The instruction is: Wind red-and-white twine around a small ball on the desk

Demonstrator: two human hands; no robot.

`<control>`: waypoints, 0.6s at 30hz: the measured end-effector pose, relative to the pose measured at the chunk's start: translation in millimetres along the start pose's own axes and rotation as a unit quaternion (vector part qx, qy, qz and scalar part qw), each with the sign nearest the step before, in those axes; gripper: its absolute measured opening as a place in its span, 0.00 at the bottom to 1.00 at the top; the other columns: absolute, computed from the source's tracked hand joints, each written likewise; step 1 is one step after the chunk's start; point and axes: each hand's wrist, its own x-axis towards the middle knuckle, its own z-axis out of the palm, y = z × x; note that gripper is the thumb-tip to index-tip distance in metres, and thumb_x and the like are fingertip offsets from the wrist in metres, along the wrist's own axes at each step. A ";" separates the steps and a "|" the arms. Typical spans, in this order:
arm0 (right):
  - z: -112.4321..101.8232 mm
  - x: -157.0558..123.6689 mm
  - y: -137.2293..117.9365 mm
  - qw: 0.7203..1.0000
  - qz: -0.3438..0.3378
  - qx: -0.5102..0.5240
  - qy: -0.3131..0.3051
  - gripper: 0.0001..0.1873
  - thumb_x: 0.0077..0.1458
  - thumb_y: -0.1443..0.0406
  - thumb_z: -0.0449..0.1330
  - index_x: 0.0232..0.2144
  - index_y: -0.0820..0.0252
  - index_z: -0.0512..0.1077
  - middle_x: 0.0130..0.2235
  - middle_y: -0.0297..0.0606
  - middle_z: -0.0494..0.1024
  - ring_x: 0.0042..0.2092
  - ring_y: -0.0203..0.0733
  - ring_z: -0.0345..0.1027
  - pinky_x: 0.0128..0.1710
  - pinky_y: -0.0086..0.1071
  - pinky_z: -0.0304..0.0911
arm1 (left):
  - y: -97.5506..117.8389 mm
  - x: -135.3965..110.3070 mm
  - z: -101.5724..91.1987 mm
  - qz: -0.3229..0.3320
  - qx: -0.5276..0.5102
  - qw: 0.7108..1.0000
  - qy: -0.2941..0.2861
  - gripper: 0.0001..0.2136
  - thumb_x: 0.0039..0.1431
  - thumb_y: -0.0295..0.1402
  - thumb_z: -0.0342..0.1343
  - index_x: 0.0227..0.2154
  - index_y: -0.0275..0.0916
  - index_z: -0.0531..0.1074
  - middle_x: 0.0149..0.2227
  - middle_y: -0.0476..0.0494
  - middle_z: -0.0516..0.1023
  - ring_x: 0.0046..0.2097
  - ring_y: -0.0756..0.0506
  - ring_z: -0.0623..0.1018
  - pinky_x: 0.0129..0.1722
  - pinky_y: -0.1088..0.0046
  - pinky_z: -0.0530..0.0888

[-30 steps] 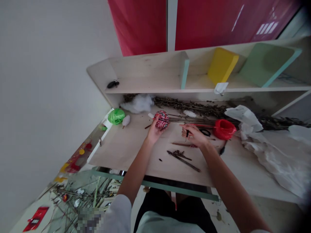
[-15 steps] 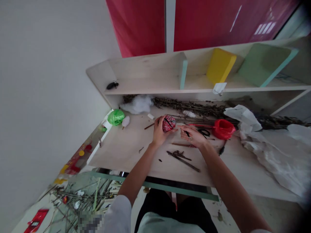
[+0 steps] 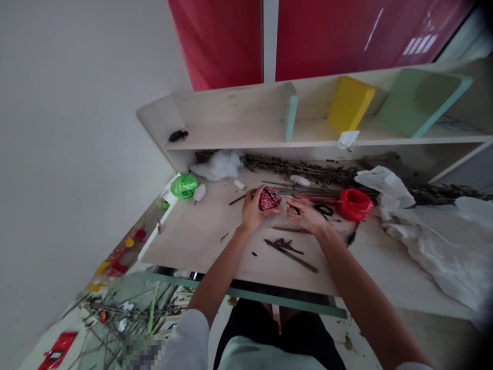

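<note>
My left hand (image 3: 254, 211) is closed round a ball of red, white and dark yarn (image 3: 269, 198), held above the desk with a dark band or strand across its face. To its right, my right hand (image 3: 304, 213) has its fingers bent round a small dark, stick-like thing (image 3: 296, 210) whose kind I cannot make out. Its fingertips point at the ball, with a small gap between. Just beyond the right hand lie black-handled scissors (image 3: 324, 210) and a roll of red plastic twine (image 3: 353, 205). Below the hands, a brown stick (image 3: 291, 255) lies beside dry twig scraps (image 3: 287, 245).
Dried plant stalks (image 3: 296, 168) lie along the back under the shelf (image 3: 231, 134), beside white stuffing (image 3: 219, 165). Green twine (image 3: 184, 186) sits at the left, a crumpled plastic bag (image 3: 431, 246) at the right. A drawer's green edge (image 3: 269, 300) sticks out in front.
The yarn ball has shifted slightly to the right and turned a little in my left hand. My right hand has barely moved.
</note>
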 end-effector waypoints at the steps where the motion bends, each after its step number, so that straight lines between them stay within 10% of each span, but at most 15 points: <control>1: 0.1 -0.3 -0.8 1.000 0.001 0.006 0.000 0.20 0.39 0.55 0.70 0.33 0.60 0.74 0.18 0.22 0.52 0.20 0.27 0.42 0.19 0.27 0.42 | 0.0 0.0 0.0 -0.002 0.001 1.000 -0.001 0.41 0.40 0.49 0.68 0.59 0.48 0.62 0.52 0.38 0.66 0.54 0.37 0.70 0.56 0.57 0.67; 18: 4.2 -5.0 -5.1 0.982 -0.034 -0.184 0.021 0.23 0.38 0.49 0.68 0.30 0.61 0.78 0.24 0.32 0.72 0.21 0.28 0.49 0.21 0.28 0.45 | 7.4 -4.4 0.6 0.161 0.046 0.983 -0.068 0.37 0.47 0.46 0.64 0.60 0.45 0.61 0.63 0.35 0.57 0.64 0.35 0.59 0.62 0.53 0.58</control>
